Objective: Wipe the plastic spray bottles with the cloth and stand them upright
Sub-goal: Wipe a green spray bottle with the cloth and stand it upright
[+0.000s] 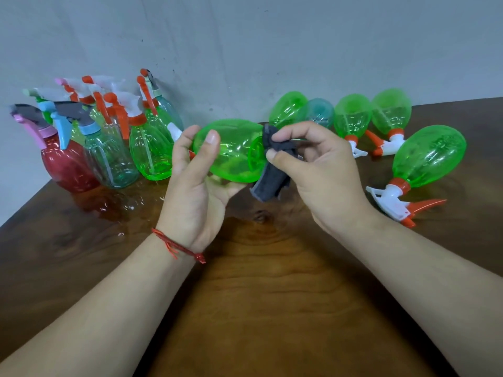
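My left hand [194, 170] grips a green spray bottle [231, 151] on its side above the table, its base pointing right and its white nozzle poking out to the left. My right hand [313, 164] pinches a dark grey cloth [272, 170] against the bottle's base. Several bottles stand upright in a cluster at the back left, among them a red bottle [65, 167], a clear bottle [111, 164] and a green bottle [151, 153]. Several green bottles lie on their sides at the back right, the nearest lying bottle [427, 159] with its orange trigger toward me.
The brown wooden table [258, 281] runs up to a grey wall [272, 50] behind the bottles. Its left edge slants from the red bottle toward the lower left. A teal bottle [319, 112] lies among the green ones at the back.
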Demonstrator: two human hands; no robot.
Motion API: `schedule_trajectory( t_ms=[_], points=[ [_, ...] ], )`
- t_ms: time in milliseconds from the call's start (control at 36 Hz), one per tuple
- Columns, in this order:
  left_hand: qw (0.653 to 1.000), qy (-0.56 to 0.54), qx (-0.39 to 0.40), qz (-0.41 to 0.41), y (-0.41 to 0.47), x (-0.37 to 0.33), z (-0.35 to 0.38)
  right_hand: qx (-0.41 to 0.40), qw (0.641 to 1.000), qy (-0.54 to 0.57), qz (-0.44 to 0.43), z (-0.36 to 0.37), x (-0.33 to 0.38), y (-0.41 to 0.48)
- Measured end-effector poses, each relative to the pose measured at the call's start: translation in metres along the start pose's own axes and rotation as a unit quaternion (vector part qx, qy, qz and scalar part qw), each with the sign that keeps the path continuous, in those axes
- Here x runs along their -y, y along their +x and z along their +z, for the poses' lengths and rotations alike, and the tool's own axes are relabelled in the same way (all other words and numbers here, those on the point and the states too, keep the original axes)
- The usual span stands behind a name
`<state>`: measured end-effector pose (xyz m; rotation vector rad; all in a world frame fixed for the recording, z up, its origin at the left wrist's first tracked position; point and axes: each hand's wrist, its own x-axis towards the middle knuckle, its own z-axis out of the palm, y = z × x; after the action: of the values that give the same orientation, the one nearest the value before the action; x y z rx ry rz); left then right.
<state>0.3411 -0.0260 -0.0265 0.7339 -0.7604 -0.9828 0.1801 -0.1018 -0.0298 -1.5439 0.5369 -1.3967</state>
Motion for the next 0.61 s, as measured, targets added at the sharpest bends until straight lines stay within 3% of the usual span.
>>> schedule_trajectory(
  t_ms=[111,222,361,500,611],
  points=[
    [0.999,-0.017,-0.038,0.021,0.002,-0.001,0.0,0.027,0.989,-0.132,-0.067,0.01,0.0,-0.012],
    [0.999,-0.022,-0.042,0.01,0.001,-0.003,0.001,0.028,0.989,-0.114,-0.092,0.014,0.006,-0.017],
    [0.999,-0.032,-0.026,-0.001,-0.002,-0.001,0.005,-0.041,0.987,-0.137,-0.076,0.001,0.009,0.0],
    [0.997,-0.036,-0.069,0.007,0.003,-0.005,0.002,0.029,0.985,-0.163,-0.05,0.013,0.0,-0.015],
    [0.997,-0.002,-0.077,0.026,0.002,-0.002,0.003,0.07,0.978,-0.148,-0.131,0.019,0.012,-0.025]
  ],
)
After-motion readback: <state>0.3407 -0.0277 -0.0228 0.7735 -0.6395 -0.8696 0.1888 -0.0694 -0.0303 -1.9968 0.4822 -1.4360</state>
